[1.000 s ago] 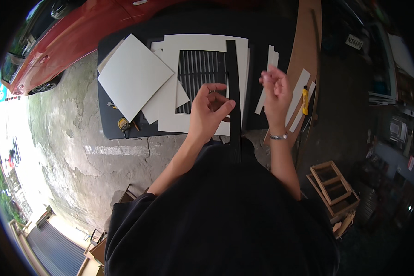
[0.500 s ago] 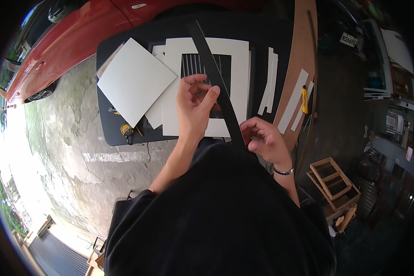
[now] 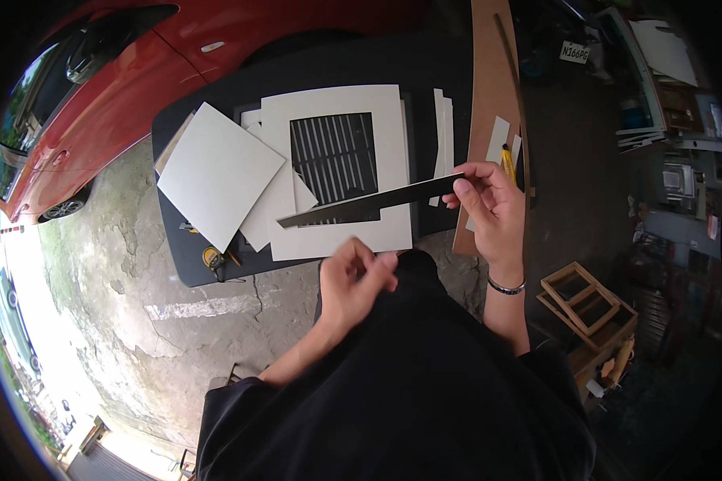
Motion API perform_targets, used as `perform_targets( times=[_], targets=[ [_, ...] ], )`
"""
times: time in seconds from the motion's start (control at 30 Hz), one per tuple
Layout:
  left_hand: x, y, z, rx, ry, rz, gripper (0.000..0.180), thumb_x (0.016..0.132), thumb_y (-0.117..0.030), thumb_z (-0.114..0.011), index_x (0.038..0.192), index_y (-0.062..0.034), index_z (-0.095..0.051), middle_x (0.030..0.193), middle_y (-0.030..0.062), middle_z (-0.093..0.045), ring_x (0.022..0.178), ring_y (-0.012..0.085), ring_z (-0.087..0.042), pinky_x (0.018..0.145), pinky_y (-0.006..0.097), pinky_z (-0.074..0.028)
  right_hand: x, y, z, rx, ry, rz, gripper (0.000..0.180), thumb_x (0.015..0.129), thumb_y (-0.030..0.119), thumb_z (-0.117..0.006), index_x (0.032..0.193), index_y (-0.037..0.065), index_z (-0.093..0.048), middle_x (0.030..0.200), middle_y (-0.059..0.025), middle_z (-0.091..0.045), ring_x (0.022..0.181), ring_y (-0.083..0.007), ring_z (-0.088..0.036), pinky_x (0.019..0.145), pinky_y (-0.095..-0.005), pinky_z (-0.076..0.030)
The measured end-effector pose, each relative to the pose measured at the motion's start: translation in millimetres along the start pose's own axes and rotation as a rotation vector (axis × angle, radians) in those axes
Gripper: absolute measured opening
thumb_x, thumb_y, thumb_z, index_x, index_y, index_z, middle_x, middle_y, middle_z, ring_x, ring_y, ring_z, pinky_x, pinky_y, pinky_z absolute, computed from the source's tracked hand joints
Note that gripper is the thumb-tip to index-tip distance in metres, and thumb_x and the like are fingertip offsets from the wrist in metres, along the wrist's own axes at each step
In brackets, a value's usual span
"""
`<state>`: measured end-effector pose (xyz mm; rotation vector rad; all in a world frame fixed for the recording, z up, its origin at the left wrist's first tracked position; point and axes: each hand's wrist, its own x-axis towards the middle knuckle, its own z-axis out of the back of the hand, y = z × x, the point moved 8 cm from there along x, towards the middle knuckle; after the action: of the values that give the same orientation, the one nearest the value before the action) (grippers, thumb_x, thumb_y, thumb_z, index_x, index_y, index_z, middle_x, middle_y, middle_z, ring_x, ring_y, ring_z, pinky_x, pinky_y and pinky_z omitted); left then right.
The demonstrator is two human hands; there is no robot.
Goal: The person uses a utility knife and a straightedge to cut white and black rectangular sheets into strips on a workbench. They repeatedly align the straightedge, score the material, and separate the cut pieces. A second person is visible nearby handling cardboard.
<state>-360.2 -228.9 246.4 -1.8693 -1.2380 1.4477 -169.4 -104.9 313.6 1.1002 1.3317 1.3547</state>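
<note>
A long, thin black strip (image 3: pixel 377 200) with a pale edge is pinched at its right end between the thumb and fingers of my right hand (image 3: pixel 496 210). It slants down to the left across a white mat board (image 3: pixel 390 152) with a rectangular window cut in it. Dark slats show through that window. My left hand (image 3: pixel 353 280) hangs below the board's near edge, nothing visible in its curled, slightly blurred fingers. A white square board (image 3: pixel 221 176) lies turned cornerwise over other sheets at the left. Past my right fingers, a yellow utility knife (image 3: pixel 508 163) rests on a brown board (image 3: pixel 488 72).
Narrow white strips (image 3: pixel 442 132) lie at the right of the black table (image 3: pixel 241 90). A yellow tape measure (image 3: pixel 213 258) sits at its near left edge. A red car (image 3: pixel 120 96) stands beyond on the left; wooden frames (image 3: pixel 590 309) are stacked at the right.
The black strip has swung from steep to nearly level. My left hand has come away from it and dropped lower; my right hand has risen and grips its end. The view has shifted slightly.
</note>
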Motion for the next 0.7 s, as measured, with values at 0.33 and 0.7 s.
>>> perform_targets(
  times=[0.33,0.7],
  targets=[
    [-11.4,-96.1,-61.6,0.736,-0.133,-0.78,0.02,0.086,-0.002,-0.076,0.105,0.001,-0.069,0.095,0.0123,-0.075,0.08,0.0236,-0.072,0.07,0.031,-0.056,-10.1,47.8,27.6,0.115,0.167,0.203,0.014,0.097,0.003,-0.068,0.109,-0.003,-0.065,0.099,-0.0085,-0.067,0.088,-0.0137,-0.07,0.079,-0.025,-0.06],
    [-41.4,-78.9,-140.8,0.944,-0.292,-0.846,0.014,0.084,0.004,-0.075,0.098,-0.0002,-0.074,0.093,0.0109,-0.076,0.079,0.0234,-0.074,0.071,0.03,-0.057,-33.5,47.0,100.7,0.182,0.271,0.32,0.01,0.098,-0.004,-0.064,0.107,-0.003,-0.065,0.102,-0.0113,-0.067,0.092,-0.0154,-0.069,0.083,-0.0289,-0.059]
  ],
)
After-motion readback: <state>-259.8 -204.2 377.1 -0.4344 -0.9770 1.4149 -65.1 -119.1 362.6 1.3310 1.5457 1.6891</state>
